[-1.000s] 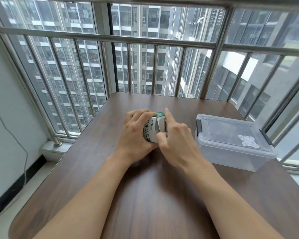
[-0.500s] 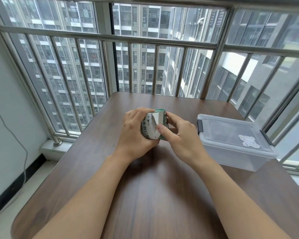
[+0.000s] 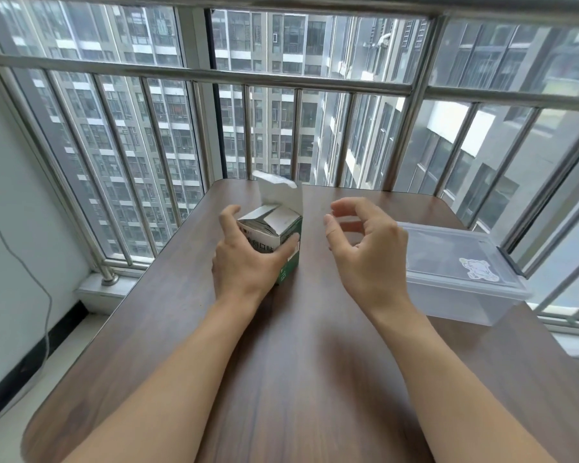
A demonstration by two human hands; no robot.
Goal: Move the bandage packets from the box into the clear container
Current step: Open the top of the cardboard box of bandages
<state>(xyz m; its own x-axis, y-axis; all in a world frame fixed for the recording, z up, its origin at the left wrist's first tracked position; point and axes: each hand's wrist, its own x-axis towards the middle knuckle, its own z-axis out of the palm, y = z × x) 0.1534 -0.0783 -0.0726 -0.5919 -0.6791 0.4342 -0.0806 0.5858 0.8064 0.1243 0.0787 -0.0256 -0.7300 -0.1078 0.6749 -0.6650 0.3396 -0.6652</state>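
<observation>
Here, near the middle of the frame, the left hand (image 3: pixel 244 262) grips a small white-and-green box (image 3: pixel 274 238) that stands on the brown wooden table (image 3: pixel 298 379); the thumb lies across the box's right front face and the other fingers reach round its left side, curled against the cardboard. The box is open at the top: its lid flap (image 3: pixel 279 192) stands upright at the far edge, and two smaller side flaps are folded partly over the opening. Through the gap a dark edge of the contents shows, but the bandage packets cannot be made out clearly. Just right of the box, apart from it, the right hand (image 3: pixel 368 252) hangs in the air above the table with its fingers loosely curled and a little spread, the thumb and forefinger held apart; it holds nothing and touches nothing. At the right of the frame, past the right hand, the clear container (image 3: pixel 462 289) sits on the table with its see-through lid in place, a small pale sticker (image 3: pixel 478 270) on the lid and a dark latch (image 3: pixel 512 265) at its right end. Across the upper half of the frame a metal railing (image 3: pixel 198 75) runs in front of the windows, with tall apartment blocks beyond. At the left, a thin cable (image 3: pixel 30 272) hangs down the white wall.
</observation>
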